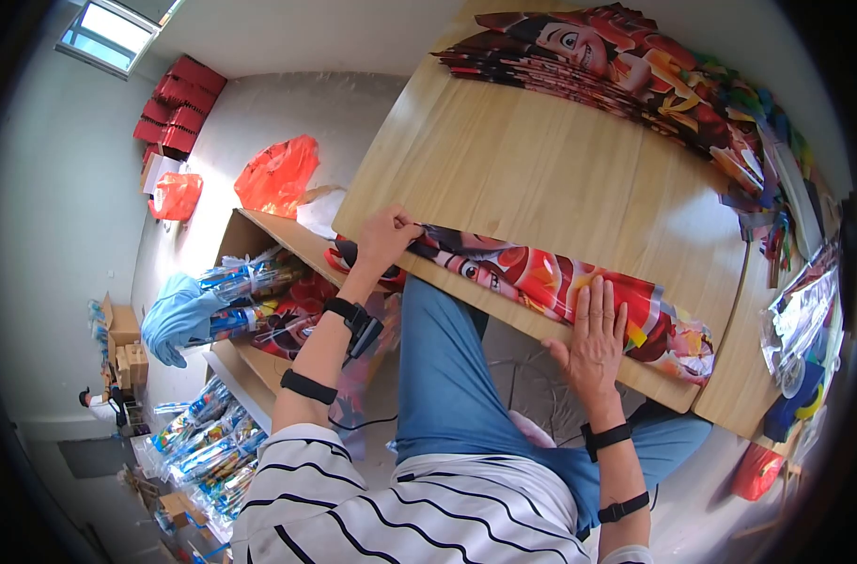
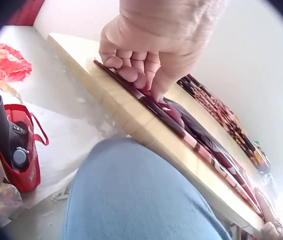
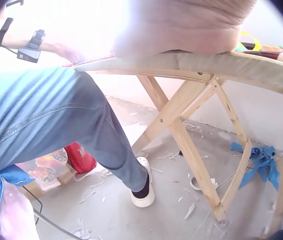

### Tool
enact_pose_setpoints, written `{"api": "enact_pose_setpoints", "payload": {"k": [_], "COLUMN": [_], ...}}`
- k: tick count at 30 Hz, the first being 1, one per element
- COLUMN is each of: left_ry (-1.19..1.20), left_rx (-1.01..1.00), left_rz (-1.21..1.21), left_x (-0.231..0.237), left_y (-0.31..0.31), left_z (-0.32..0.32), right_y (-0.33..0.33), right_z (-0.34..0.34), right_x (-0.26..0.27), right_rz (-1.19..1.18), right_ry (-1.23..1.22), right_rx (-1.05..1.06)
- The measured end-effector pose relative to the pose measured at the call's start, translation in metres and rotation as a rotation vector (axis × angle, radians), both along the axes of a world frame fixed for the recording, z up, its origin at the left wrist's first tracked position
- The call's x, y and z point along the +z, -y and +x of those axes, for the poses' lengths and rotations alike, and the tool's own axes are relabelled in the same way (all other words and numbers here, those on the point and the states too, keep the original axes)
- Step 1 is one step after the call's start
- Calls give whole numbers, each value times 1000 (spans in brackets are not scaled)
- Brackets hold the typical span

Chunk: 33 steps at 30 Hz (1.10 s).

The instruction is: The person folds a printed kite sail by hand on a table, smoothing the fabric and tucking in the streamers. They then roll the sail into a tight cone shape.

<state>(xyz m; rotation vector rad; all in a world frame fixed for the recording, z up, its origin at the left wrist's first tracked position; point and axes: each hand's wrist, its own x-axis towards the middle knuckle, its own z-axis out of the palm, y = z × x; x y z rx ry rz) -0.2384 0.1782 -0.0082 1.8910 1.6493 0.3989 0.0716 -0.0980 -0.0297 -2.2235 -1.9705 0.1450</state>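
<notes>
A long, folded strip of glossy printed sheet, red with a cartoon face, lies along the near edge of the wooden table. At its left end my left hand pinches the sheet between thumb and curled fingers. The left wrist view shows that thumb and the fingertips close together on the dark folded edge. Toward the strip's right half, my right hand presses down flat with its fingers straight. From the right wrist camera, only the heel of that hand shows, at the table edge.
A stack of similar printed sheets lies along the table's far side. Clear plastic wrap hangs at the right end. On the left, a cardboard box holds wrapped bundles. Crossed wooden legs stand under the table.
</notes>
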Motion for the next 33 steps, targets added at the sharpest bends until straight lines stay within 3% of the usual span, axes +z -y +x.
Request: {"api": "enact_pose_setpoints", "payload": {"k": [4,7,13,20,23,25,27,29,33], "left_ry": [-52,-104,-22,13,-158,17,-41,-52,-65], "left_rx": [-3,-29,-12,-58,-364,-566,-827,-958,-976], "left_rz": [-108,-59,-164,16,603,472,357,419,352], "left_x": [2,3,13,12,34,40,32,12,-11], "left_y": [-17,-17,-13,2,51,94,129,150,155], "left_z": [-5,-4,2,1,42,80,115,140,148], "right_y": [0,0,1,3,3,3,2,2,3], "right_z": [0,0,5,5,5,5,4,5,6], "right_x": [-2,2,8,0,3,2,2,2,3], "right_rz": [6,3,-41,3,-2,8,15,11,16], "right_ry": [-16,4,18,-34,-66,-60,-64,-70,-71], "right_rx": [-6,-5,5,-4,-4,-6,-4,-2,2]}}
